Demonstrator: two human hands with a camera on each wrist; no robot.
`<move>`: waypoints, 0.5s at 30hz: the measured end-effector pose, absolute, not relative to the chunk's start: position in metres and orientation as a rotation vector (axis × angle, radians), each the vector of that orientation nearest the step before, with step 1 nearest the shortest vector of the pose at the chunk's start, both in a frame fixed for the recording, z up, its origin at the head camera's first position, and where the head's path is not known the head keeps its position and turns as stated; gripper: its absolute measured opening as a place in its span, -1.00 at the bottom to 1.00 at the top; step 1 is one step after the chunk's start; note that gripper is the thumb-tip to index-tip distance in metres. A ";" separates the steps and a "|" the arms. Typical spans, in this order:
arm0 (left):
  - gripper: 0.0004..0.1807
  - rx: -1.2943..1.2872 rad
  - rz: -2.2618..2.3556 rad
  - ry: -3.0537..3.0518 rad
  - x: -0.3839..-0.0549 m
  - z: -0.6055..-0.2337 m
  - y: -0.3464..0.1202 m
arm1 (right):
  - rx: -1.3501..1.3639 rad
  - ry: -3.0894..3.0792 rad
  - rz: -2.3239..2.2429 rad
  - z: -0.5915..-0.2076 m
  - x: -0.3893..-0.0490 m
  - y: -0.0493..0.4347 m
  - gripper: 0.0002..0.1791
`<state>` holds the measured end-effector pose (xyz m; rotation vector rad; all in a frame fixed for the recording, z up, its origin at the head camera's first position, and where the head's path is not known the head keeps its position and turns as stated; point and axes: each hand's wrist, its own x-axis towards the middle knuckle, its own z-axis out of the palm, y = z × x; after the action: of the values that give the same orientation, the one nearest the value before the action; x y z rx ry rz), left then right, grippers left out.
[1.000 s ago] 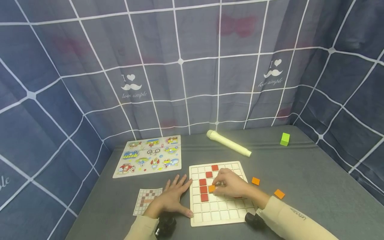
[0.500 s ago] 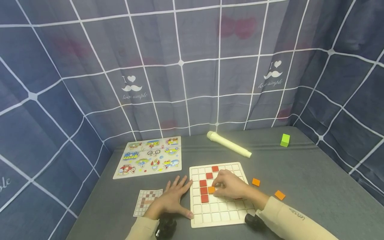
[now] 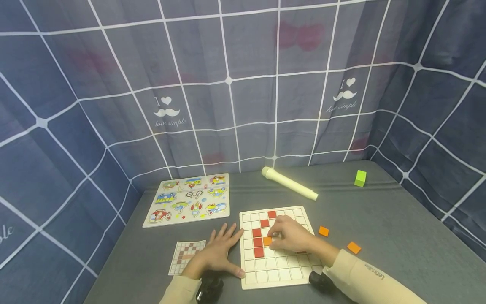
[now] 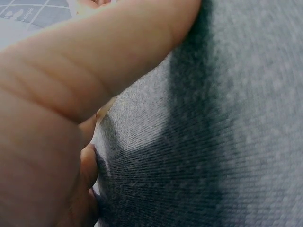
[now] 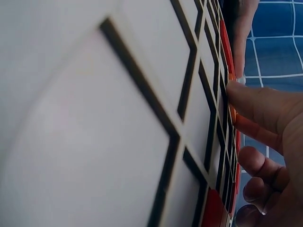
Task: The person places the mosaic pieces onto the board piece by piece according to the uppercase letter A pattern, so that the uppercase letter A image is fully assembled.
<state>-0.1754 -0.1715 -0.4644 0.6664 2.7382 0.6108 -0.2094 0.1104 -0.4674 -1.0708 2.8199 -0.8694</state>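
Observation:
A pale grid board [image 3: 271, 276] lies on the table, with several red tiles [image 3: 258, 252] set in its cells. On it, beside the red tiles, is an orange tile [image 3: 267, 241], pinched between the thumb and index finger of my right hand [image 3: 294, 235]. This hand hides part of the board's middle. My left hand [image 3: 218, 252] lies with fingers spread on the table at the board's left edge, its thumb tip touching that edge. In the left wrist view the left thumb [image 4: 109, 52] stretches over the grey cloth.
Under my left wrist is a card [image 3: 178, 253] printed with a coloured grid. Two loose orange tiles [image 3: 354, 247] lie right of the board. Behind stand a picture puzzle board [image 3: 206, 202], a cream microphone-shaped stick [image 3: 290, 183] and a green block [image 3: 360, 178]. A checked curtain [image 3: 250, 101] encloses the table.

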 end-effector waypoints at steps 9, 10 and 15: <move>0.34 0.665 0.614 2.734 -0.176 -0.465 -0.171 | -1.061 2.840 -0.855 -0.468 -0.210 0.110 -0.79; 0.35 0.666 0.611 2.735 -0.176 -0.465 -0.171 | -1.064 2.841 -0.854 -0.469 -0.210 0.110 -0.79; 0.35 0.667 0.606 2.734 -0.175 -0.465 -0.171 | -1.074 2.846 -0.858 -0.470 -0.211 0.111 -0.79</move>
<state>-0.1750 -0.1714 -0.4648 0.6665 2.7345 0.6057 -0.2108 0.1106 -0.4705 -1.0739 2.8459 -0.8576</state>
